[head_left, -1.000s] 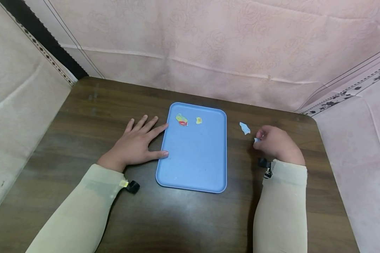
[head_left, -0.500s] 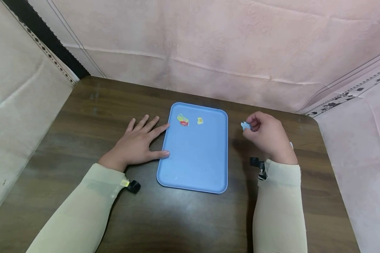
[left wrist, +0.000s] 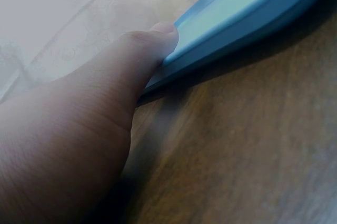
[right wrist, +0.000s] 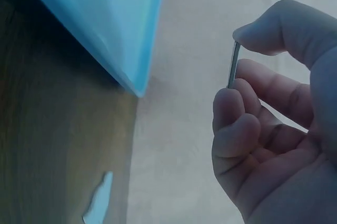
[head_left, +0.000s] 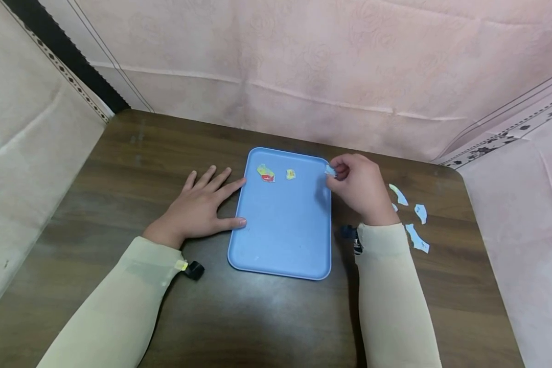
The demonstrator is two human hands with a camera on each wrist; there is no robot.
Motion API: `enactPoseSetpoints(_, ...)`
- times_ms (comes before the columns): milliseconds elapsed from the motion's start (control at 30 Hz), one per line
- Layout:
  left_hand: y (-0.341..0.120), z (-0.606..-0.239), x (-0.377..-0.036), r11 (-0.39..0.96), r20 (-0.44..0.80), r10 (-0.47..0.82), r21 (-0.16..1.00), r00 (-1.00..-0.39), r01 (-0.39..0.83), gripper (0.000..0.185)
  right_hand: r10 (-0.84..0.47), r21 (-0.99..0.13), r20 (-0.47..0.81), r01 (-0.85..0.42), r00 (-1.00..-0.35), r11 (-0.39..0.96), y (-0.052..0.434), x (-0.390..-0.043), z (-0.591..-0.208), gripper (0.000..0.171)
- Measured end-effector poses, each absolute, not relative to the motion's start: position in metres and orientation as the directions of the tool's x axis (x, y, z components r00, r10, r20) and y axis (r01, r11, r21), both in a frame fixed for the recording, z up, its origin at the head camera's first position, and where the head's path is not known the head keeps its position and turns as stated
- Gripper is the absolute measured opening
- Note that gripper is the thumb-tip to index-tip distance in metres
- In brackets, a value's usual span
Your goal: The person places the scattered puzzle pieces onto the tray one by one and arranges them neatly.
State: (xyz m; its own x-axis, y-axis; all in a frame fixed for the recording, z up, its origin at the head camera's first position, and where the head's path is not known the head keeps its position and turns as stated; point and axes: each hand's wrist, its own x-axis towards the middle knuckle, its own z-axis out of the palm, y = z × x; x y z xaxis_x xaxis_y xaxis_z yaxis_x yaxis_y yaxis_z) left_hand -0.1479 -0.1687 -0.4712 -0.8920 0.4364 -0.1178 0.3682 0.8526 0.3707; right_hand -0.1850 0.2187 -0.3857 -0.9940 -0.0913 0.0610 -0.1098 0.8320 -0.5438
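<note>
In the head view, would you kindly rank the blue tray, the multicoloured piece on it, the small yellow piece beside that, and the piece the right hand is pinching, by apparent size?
1. blue tray
2. multicoloured piece
3. small yellow piece and the pinched piece, which the right hand partly covers: too alike to rank.

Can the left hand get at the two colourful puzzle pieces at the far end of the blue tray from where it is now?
Probably yes. The left hand lies flat on the brown wooden table, fingertips touching the blue plastic tray. Nothing lies between it and the red-yellow piece or small yellow piece.
</note>
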Motion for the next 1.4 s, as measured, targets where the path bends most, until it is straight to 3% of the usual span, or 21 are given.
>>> enactPoseSetpoints(400, -0.169, -0.472, -0.148, 0.850, -0.114, 0.439, 0.375, -0.891, 0.370, 0.105, -0.161, -0.502, -0.044, -0.118, -0.986, 0.857, 0.197, -0.216, -0.398, 0.033)
enactPoseSetpoints(800, -0.168, -0.468, -0.146, 0.850, -0.112, 0.436, 0.378, -0.893, 0.368, 0.105, -0.134, -0.477, -0.171, -0.037, -0.976, 0.878, 0.190, -0.228, -0.401, 0.033)
enactPoseSetpoints(1400, -0.168, -0.467, -0.146, 0.848, -0.110, 0.439, 0.380, -0.892, 0.370, 0.105, -0.152, -0.429, -0.224, -0.043, -0.963, 0.902, 0.177, -0.234, -0.409, 0.036)
